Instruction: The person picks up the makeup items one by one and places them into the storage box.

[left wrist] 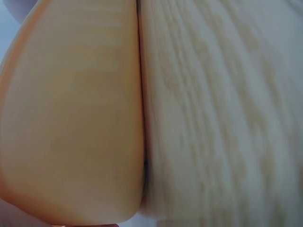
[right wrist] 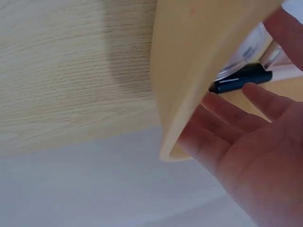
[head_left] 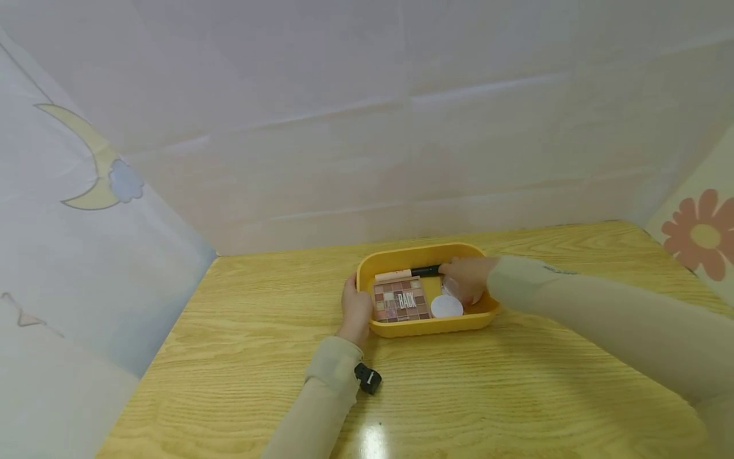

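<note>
A yellow tray with rounded corners stands on the table. My left hand holds it at its left end; the tray's outer wall fills much of the left wrist view. My right hand reaches inside at the right end, fingers spread and fairly straight. Its index fingertip lies right at the black end of a slim tube, whose other end is pale pink. Beside that is a clear round case, partly hidden by the hand and tray wall. An eyeshadow palette lettered "BACK" and a white round compact lie inside.
The wood-grain table extends around the tray. Behind it rises a pale cloth backdrop, with a printed moon on the left side and a printed flower on the right. A small black device sits on my left wrist.
</note>
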Tool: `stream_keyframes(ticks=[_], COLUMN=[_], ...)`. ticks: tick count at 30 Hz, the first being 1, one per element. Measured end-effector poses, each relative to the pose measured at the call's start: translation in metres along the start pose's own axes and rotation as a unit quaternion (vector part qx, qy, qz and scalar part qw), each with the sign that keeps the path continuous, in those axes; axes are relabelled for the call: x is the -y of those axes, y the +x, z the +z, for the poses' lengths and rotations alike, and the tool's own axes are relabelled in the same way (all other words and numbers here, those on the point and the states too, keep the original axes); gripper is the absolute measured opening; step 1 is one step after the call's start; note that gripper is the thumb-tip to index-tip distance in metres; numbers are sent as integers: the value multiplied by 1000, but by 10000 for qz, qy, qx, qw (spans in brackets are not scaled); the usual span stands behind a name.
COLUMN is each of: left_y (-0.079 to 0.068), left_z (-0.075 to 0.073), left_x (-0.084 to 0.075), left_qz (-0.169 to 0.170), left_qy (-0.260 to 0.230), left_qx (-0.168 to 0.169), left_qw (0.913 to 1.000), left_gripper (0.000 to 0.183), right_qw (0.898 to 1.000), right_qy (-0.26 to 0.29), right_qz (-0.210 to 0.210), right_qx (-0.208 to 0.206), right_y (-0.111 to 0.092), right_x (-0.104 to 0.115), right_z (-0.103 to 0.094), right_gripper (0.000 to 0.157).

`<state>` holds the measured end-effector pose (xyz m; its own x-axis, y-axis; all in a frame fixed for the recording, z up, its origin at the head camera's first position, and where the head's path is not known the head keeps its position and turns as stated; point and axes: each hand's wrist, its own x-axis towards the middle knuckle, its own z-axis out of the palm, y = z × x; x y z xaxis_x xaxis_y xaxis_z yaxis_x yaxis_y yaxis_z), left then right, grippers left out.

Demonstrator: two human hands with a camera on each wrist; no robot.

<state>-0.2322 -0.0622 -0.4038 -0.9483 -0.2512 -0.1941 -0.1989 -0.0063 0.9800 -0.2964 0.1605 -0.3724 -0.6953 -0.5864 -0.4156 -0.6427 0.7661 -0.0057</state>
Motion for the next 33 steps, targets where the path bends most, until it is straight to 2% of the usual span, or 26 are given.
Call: stream_keyframes(ticks=[2,4,12,17,26,33], left_y=[1,2,3,5,7,5], left_z=[0,1,1,-2,-5,-9], left_x=[0,1,0,1,0,0], left_qz=[9,14,74,37,121,305], left_qy=[-1,-3,11,37,96,216], left_qx=[-2,-5,29,51,109,288], left_qw=[10000,10000,10000,10000,9998,9989], left_gripper=[82,82,83,78,47,49], right_qw=[9962,9935,9811,9776,9646,9471], right_qy=[814,1057,1817,1892,2127,2399], right_qz=[164,83,117,-24,14,-121], right_qx=[-253,-416,-657,-923,-1559,-2129], right_y=[-9,-14,-35,-45,-60,-68], right_x=[0,0,6,12,18,20], right_z=[-4,-7,-13,-13,-5,7], right_gripper=[76,81,74,71,65,63])
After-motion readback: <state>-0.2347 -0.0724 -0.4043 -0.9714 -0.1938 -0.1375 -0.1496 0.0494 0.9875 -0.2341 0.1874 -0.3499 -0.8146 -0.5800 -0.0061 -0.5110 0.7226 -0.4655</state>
